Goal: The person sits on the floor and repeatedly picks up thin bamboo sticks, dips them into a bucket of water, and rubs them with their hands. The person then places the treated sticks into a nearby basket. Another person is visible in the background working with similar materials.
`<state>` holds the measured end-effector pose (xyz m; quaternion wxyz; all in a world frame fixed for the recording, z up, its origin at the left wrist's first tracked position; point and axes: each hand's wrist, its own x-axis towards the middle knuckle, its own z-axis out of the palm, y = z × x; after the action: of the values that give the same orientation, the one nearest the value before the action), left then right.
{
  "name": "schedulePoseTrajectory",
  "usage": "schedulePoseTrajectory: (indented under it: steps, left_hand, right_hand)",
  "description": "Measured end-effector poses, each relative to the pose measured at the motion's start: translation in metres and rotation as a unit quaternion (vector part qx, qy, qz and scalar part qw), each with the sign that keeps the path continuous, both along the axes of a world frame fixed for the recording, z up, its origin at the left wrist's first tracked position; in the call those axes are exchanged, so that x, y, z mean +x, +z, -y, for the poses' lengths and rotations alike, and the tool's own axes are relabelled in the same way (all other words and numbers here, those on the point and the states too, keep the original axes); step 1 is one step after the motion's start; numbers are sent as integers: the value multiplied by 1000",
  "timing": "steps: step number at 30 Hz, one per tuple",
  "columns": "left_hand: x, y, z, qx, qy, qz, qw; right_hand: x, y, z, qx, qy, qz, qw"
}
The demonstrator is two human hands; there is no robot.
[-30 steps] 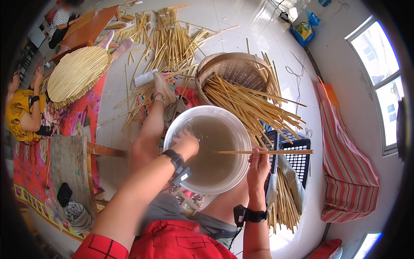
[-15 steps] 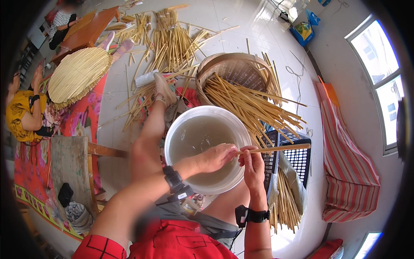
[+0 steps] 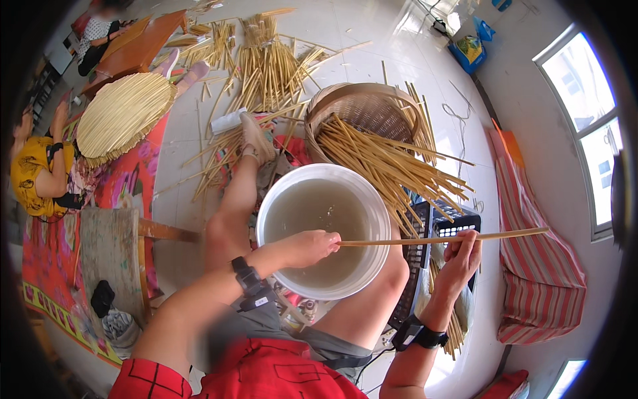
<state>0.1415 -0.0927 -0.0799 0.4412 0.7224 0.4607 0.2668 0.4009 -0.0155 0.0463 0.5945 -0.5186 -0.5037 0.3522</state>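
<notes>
Over the white bucket (image 3: 384,216) of cloudy water, my left hand (image 3: 311,249) is closed on one end of a long, thin straw stalk (image 3: 405,242). The stalk stretches almost level to the right, past the bucket's rim. My right hand (image 3: 461,258) is closed around it farther along, above the black plastic crate (image 3: 417,249), with the far end sticking out beyond the fingers. Bubbles float on the water beyond my left hand. The bucket stands between my legs.
A woven basket (image 3: 323,110) beyond the bucket holds many straw stalks (image 3: 379,159) that lean right over the crate. More stalks (image 3: 266,73) lie on the floor ahead. At left are a wooden bench (image 3: 109,246), a round straw mat (image 3: 123,116) and a person in yellow (image 3: 40,176).
My right hand has moved right along the stalk, away from the left hand. My left hand has shifted slightly left, and much more of the stalk now shows between them.
</notes>
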Motion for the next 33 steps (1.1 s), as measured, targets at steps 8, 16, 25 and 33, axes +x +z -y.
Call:
schedulePoseTrajectory:
  steps: [8, 16, 25, 33]
  left_hand:
    - [-21, -5, 6, 41, 10, 103, 994]
    - [-19, 19, 4, -34, 100, 111, 988]
    - [-8, 19, 1, -107, 159, 6, 981]
    - [-23, 14, 1, -159, 46, 140, 976]
  right_hand:
    - [33, -11, -15, -28, -74, -80, 994]
    - [46, -18, -18, -48, -71, -114, 990]
    - [39, -20, -16, -36, -50, -112, 992]
    - [54, -25, -17, -44, -34, -111, 992]
